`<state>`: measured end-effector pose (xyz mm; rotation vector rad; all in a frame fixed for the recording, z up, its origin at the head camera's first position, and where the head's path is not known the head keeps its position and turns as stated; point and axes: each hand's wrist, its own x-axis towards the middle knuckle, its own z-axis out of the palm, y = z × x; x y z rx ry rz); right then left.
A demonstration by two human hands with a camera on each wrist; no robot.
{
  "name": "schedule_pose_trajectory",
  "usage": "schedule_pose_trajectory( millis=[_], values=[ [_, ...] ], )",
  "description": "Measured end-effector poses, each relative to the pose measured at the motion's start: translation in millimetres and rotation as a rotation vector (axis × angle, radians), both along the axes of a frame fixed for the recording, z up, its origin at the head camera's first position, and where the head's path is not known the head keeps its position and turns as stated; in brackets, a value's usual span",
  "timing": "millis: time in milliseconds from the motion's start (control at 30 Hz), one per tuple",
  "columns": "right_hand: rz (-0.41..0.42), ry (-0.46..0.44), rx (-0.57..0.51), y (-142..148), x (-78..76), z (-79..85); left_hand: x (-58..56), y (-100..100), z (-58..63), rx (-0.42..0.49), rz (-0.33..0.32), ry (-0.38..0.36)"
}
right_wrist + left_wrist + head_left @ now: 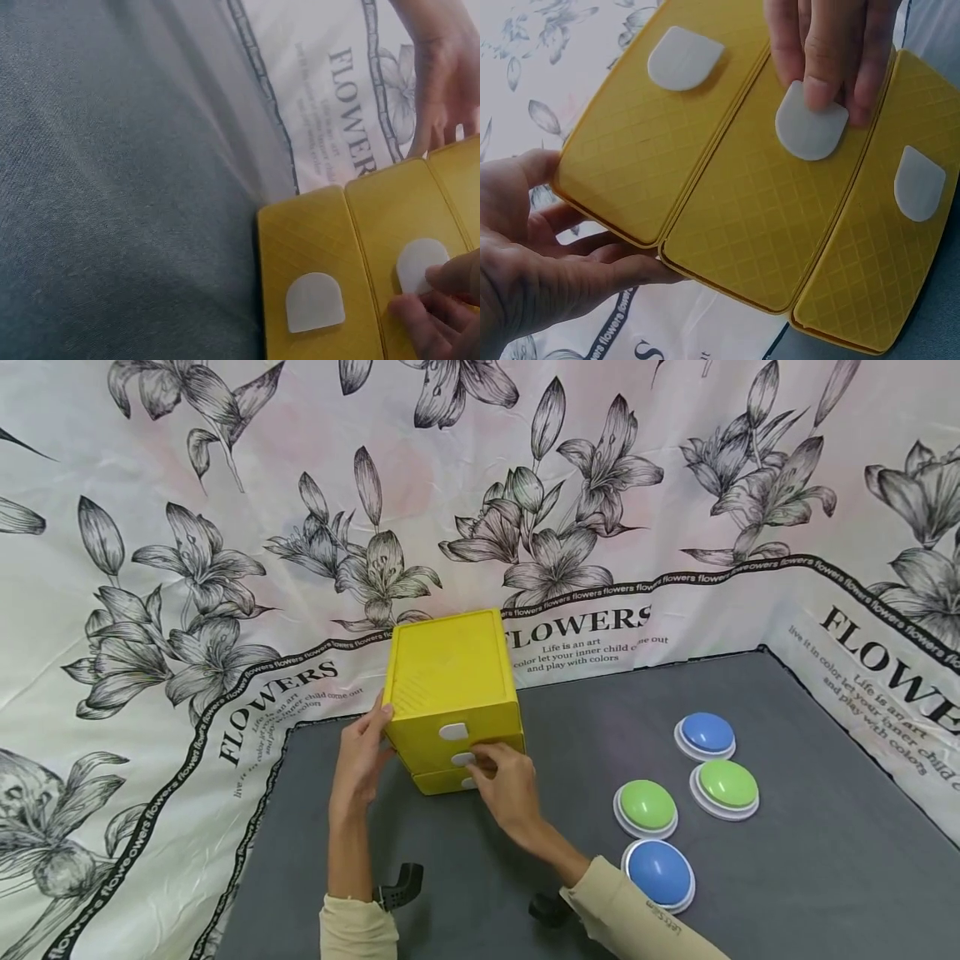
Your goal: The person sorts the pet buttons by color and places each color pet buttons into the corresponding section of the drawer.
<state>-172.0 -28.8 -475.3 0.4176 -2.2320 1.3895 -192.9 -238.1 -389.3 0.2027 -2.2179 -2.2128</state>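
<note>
Head view: from my remote seat I see the yellow drawer box (pixel 452 667) standing at the far middle of the grey table (pixel 825 810), close to the flowered cloth (pixel 420 468). My left hand (pixel 358 764) rests against its left side, fingers fairly straight and spread. My right hand (pixel 510 789) is narrowed in a pinch on the middle white handle (pixel 461 759), between the top handle (pixel 453 732) and the bottom handle (pixel 469 783). All three drawer fronts look flush, so I judge the step in hand to be gripping the middle drawer, not yet opened. A next move would probably call for a straight pull toward the near side, the left hand bracing against slip.
</note>
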Motion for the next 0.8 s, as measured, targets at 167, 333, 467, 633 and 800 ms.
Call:
schedule_pose_trajectory(
  millis=[167, 333, 467, 633, 800],
  values=[
    [0.003, 0.052, 0.068, 7, 12.2, 0.4, 1.4, 0, -0.5, 0.001, 0.006, -0.003],
    [0.032, 0.053, 0.139, 16, 47.1, 0.5, 1.5, -1, 1.4, -0.012, -0.002, 0.002],
    [0.040, 0.016, 0.173, 18, 71.1, 0.3, 2.0, -1, 1.0, -0.028, -0.006, 0.007],
    [0.033, 0.074, 0.229, 20, 87.7, -1.8, 2.0, 1, -0.2, -0.039, 0.008, -0.001],
    [0.105, 0.059, 0.330, 38, 89.1, 10.1, 1.1, 2, -1.2, -0.033, 0.011, -0.008]
  ],
)
